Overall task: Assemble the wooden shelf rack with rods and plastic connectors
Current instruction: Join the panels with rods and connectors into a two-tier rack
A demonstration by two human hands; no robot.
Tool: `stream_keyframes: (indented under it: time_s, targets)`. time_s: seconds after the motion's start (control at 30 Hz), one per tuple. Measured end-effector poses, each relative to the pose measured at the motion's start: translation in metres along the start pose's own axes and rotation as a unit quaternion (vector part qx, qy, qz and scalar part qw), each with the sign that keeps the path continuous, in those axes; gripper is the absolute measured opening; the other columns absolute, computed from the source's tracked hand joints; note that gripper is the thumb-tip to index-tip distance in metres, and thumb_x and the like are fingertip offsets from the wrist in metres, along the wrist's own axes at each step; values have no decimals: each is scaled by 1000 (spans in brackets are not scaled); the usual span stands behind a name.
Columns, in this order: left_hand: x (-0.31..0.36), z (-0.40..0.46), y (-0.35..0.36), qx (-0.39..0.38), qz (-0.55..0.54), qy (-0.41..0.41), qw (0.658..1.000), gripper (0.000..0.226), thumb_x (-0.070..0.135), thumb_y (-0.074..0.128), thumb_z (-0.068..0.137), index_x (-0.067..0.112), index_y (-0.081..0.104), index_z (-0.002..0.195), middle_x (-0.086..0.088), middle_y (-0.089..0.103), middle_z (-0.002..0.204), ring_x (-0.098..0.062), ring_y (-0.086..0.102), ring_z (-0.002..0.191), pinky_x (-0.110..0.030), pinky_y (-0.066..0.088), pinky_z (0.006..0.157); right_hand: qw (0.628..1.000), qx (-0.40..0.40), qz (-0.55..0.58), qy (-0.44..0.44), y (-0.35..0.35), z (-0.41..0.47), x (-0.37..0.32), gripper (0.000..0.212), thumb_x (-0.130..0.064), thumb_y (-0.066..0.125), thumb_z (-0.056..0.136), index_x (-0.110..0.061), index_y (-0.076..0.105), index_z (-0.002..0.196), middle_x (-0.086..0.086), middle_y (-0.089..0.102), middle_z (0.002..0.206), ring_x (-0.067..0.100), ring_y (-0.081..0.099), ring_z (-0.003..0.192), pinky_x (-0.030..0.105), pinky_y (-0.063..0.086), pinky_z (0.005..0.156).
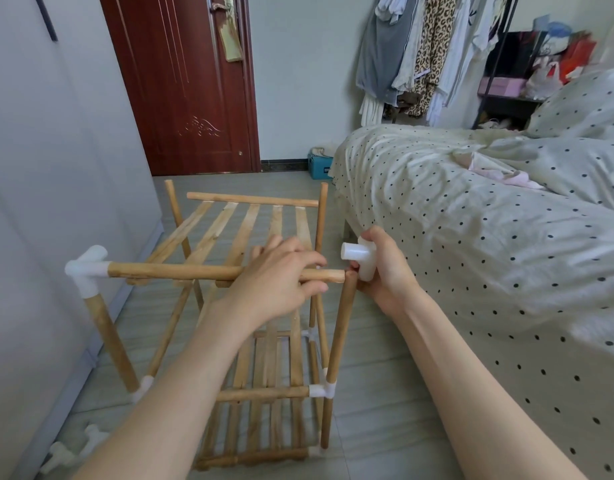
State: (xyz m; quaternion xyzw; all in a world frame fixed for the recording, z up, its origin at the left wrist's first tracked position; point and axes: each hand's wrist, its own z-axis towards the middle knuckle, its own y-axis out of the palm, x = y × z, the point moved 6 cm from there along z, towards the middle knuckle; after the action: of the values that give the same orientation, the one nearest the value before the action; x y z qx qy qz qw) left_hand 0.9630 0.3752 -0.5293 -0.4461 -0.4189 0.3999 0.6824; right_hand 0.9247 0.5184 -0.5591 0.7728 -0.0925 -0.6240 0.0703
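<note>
My left hand (pixel 277 275) curled around the top rod (pixel 180 271), rod lying sideways, my right hand (pixel 381 271) pinching a white connector (pixel 359 256) beside the rod's end

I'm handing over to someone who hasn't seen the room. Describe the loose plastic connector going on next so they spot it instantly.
Start at the half-built wooden rack on the floor beside the polka-dot bed. At its near top corner on the bed side, the right hand holds a white plastic connector by the bare rod ends. Unlike the corner connector already fitted at the opposite end, or the spare connectors on the floor, this one is in a grip.
</note>
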Motion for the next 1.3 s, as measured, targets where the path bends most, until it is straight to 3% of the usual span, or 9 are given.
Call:
stream_keyframes:
  time_s: [0.13,0.47,0.73,0.83,0.93,1.0,1.13,1.2,1.3]
  targets:
    - [5,3,6,25,-37,31,999,27,40,55,90,32,58,116,15,44,97,-8,41,102,-28,37,82,1000,15,16,7,3,-2,0,12,-26,47,87,-15,48,84,5,44,65,12,44,41,27,40,47]
    - [4,5,5,28,-60,14,998,22,37,58,89,31,61,110,14,46,96,-5,40,93,-26,32,75,998,-23,60,-1,-6,4,-12,24,-32,46,94,-12,56,99,6,53,82,13,42,59,26,36,54]
    - [4,6,5,21,-58,5,998,22,37,58,89,31,61,110,14,46,94,-6,41,91,-28,33,75,974,-59,197,90,-7,-7,-10,18,-6,36,97,-5,55,96,16,63,80,20,63,49,17,46,38]
    - [4,6,5,18,-59,2,998,20,37,58,89,32,61,108,14,45,93,-6,41,91,-29,33,75,971,-56,205,106,-13,-3,-7,25,-25,39,100,-5,50,109,18,57,90,20,56,52,19,45,41]
    - [4,6,6,17,-56,2,998,18,37,58,89,33,61,107,14,45,93,-7,41,92,-29,34,74,959,-110,234,119,-13,-2,-9,65,-61,50,85,-7,46,121,15,53,99,20,53,61,22,44,47]
    - [4,6,6,17,-59,3,998,18,37,58,89,32,61,107,15,44,92,-8,42,92,-30,36,75,961,-147,211,102,-13,-4,-13,69,-55,64,75,-10,45,124,14,49,102,19,52,64,23,43,47]
    - [4,7,7,14,-61,3,998,19,37,58,89,32,61,107,16,43,90,-7,42,91,-29,36,76,975,-153,146,71,-15,-5,-15,27,-14,60,85,-4,46,106,15,46,94,17,51,60,18,40,44]
    - [4,7,6,13,-63,3,998,19,36,59,89,32,61,107,17,43,90,-7,42,92,-29,37,77,989,-127,73,36,-16,-5,-18,18,-15,58,90,-1,51,99,16,52,90,13,52,56,16,38,42]
    - [4,7,5,10,-67,-1,998,19,36,59,89,32,61,107,16,44,91,-7,43,93,-30,38,78,997,-81,-5,-2,-19,-7,-22,32,-32,65,85,-3,58,96,20,65,90,10,50,50,14,38,40]
